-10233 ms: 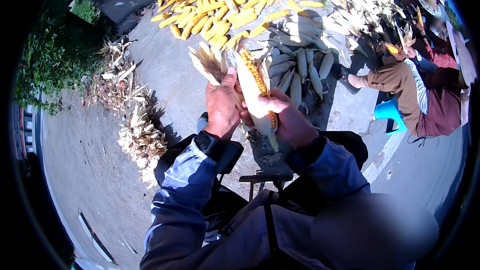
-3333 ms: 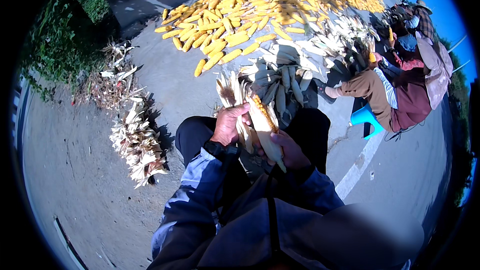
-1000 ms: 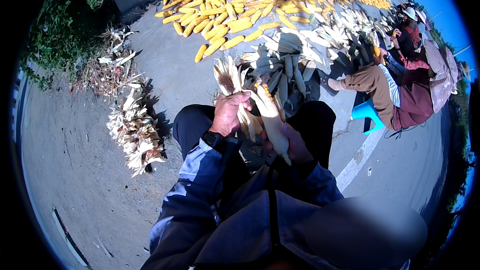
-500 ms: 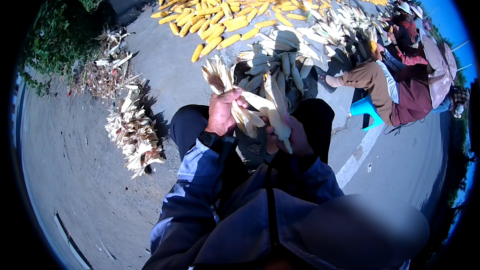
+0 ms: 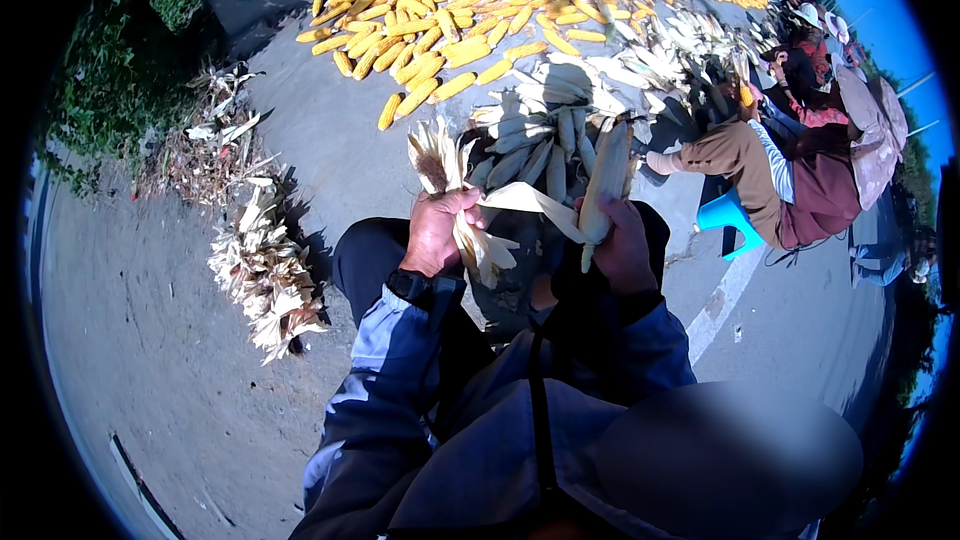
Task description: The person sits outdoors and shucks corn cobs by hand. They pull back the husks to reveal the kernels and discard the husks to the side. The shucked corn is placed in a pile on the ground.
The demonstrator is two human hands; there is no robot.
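My left hand (image 5: 434, 234) is closed round a bundle of dry corn husks (image 5: 484, 252), whose pale leaves stick out above and below the fist. A tuft of brown silk (image 5: 431, 170) shows at its top. In my right hand (image 5: 626, 250) is an ear of corn (image 5: 606, 172), held upright and still wrapped in pale husk. One husk strip (image 5: 532, 198) stretches across the gap from the bundle to the base of this ear. Beyond my hands lies a pile of unhusked ears (image 5: 535, 145).
Yellow husked ears (image 5: 460, 45) spread over the pavement ahead. A heap of stripped husks (image 5: 265, 270) lies at left, near green bushes (image 5: 100, 90). At right a person in brown trousers (image 5: 735, 155) sits on a blue stool (image 5: 730, 218), with other people behind.
My right hand has moved right and up with its ear of corn, away from my left. The ear now stands more upright, and the husk strip between my hands is drawn out longer.
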